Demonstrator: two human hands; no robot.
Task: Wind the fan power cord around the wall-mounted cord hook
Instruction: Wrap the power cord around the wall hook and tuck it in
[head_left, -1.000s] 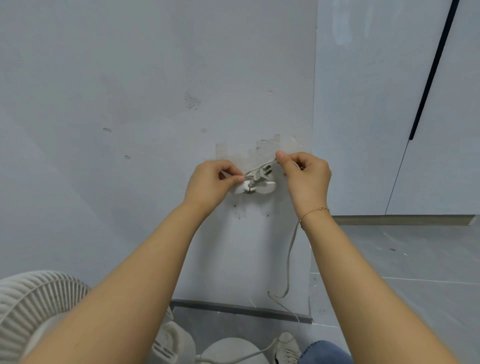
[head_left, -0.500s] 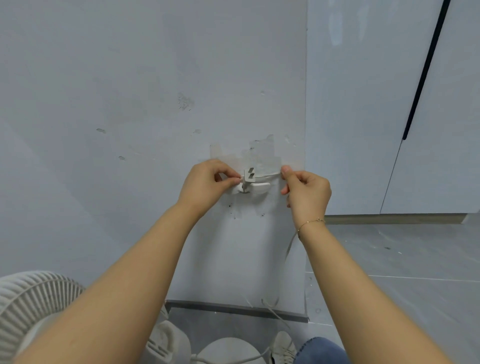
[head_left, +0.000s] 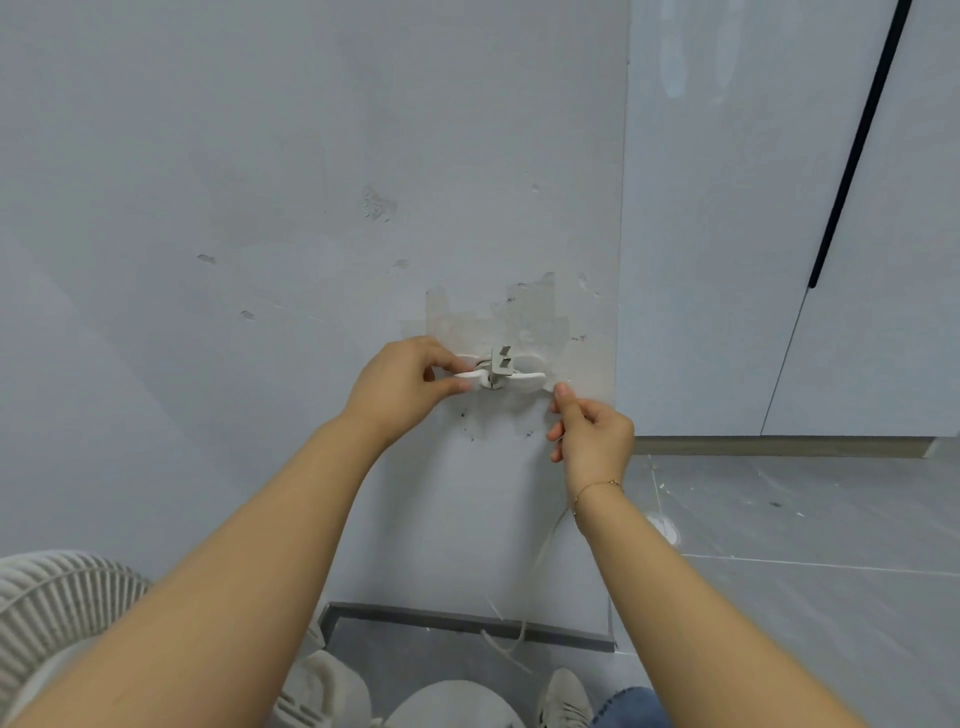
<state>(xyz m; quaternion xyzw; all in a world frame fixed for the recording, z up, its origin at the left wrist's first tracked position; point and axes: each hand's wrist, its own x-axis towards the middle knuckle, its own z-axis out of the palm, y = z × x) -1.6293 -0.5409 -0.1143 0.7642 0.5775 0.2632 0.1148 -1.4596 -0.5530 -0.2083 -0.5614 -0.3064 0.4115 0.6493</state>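
Observation:
A white two-winged cord hook (head_left: 522, 382) is fixed to the grey wall over a patch of tape residue. The grey plug (head_left: 503, 360) of the fan power cord (head_left: 537, 566) stands at the hook's middle, prongs up. My left hand (head_left: 402, 382) pinches the hook's left wing and the cord there. Just below the hook's right tip, my right hand (head_left: 592, 434) grips the cord. From that hand the cord hangs slack down to the floor.
The white fan's grille (head_left: 57, 603) is at lower left and its round base (head_left: 449, 706) at the bottom centre. A shoe (head_left: 563, 699) and a jeans leg stand beside the base. The wall corner (head_left: 621, 312) runs just right of the hook, with white cabinet doors (head_left: 779, 234) beyond.
My right hand has dropped from level with the hook's top to below its right tip, drawing the cord down. The plug has turned upright at the hook's middle. The left hand has stayed.

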